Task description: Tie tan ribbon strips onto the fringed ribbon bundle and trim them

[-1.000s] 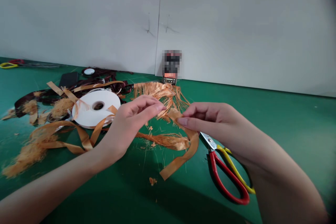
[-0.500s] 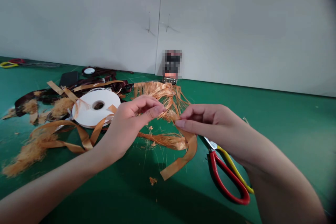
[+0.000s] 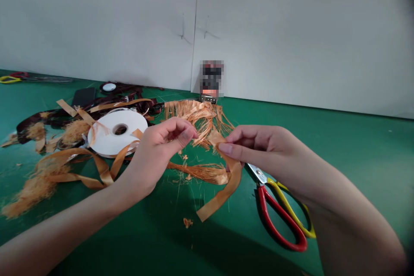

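An orange ribbon hangs between my hands above the green table; its upper part is frayed into loose threads. My right hand pinches the ribbon's solid strip near the frayed edge. My left hand is closed in a pinch on the orange threads just left of it. The ribbon's free end curls down onto the mat.
Red and yellow scissors lie under my right wrist. A white ribbon spool sits left, among orange ribbon scraps and dark ribbon. A dark phone and a blurred small device stand by the white wall.
My left fingers have curled in from a stretched reach to a tighter pinch on the threads. The right hand shifted slightly with the ribbon.
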`<action>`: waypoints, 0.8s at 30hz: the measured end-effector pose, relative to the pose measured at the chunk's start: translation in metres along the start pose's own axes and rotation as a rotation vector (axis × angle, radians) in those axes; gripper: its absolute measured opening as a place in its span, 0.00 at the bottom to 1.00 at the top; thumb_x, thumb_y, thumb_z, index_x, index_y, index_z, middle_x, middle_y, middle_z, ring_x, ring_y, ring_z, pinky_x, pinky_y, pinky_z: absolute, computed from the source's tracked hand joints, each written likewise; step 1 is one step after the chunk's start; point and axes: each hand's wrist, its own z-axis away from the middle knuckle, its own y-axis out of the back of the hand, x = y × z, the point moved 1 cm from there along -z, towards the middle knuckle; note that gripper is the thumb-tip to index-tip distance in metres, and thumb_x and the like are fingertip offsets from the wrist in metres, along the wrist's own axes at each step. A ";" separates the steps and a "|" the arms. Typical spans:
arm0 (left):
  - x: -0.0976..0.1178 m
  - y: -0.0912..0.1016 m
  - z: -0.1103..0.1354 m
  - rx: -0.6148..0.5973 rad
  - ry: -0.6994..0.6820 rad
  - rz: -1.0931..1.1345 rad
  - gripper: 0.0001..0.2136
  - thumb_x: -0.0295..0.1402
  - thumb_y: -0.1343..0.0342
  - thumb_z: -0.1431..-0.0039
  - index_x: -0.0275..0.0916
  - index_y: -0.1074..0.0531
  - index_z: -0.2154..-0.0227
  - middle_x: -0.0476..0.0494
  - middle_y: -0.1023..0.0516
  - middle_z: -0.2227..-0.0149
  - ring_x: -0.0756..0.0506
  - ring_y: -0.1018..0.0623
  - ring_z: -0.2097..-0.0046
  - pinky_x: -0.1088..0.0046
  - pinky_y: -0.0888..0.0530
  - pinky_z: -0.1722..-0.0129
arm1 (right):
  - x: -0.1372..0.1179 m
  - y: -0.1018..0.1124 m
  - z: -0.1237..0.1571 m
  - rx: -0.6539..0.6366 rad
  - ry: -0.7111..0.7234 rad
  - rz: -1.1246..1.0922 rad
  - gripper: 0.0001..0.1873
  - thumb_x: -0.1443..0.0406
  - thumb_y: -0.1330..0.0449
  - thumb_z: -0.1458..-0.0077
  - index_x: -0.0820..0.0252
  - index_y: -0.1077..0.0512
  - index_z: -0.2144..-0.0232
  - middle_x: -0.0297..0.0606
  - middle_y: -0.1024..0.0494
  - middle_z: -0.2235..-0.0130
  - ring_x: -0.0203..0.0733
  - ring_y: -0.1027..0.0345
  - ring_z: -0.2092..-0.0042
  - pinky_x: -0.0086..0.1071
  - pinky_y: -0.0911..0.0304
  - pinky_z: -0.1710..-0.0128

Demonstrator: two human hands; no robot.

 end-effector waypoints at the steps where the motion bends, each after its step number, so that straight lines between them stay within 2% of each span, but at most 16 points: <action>1: 0.000 0.000 0.000 0.006 -0.006 0.004 0.09 0.37 0.44 0.39 0.42 0.28 0.74 0.49 0.28 0.69 0.47 0.31 0.65 0.72 0.35 0.65 | 0.000 0.000 0.000 0.002 0.000 0.006 0.12 0.58 0.37 0.46 0.59 0.27 0.75 0.31 0.31 0.77 0.31 0.42 0.74 0.28 0.46 0.74; 10: -0.002 0.002 0.000 0.051 -0.037 0.076 0.10 0.34 0.43 0.41 0.41 0.31 0.77 0.48 0.28 0.68 0.47 0.30 0.63 0.71 0.34 0.62 | 0.000 0.001 -0.002 -0.004 0.007 -0.007 0.11 0.59 0.36 0.47 0.60 0.26 0.75 0.31 0.30 0.76 0.32 0.41 0.72 0.28 0.46 0.72; 18: 0.003 0.002 0.000 0.150 -0.018 0.096 0.09 0.33 0.45 0.44 0.42 0.32 0.79 0.47 0.29 0.68 0.45 0.30 0.62 0.70 0.33 0.60 | 0.002 0.003 -0.003 -0.003 0.004 -0.002 0.11 0.58 0.34 0.49 0.59 0.26 0.76 0.31 0.29 0.76 0.34 0.39 0.72 0.30 0.44 0.71; 24: 0.000 0.005 -0.001 0.194 -0.051 0.173 0.09 0.30 0.44 0.42 0.42 0.29 0.78 0.48 0.28 0.67 0.47 0.30 0.61 0.74 0.33 0.60 | 0.003 0.004 -0.003 -0.014 -0.010 -0.022 0.12 0.57 0.34 0.50 0.59 0.27 0.75 0.31 0.28 0.75 0.33 0.38 0.71 0.29 0.44 0.71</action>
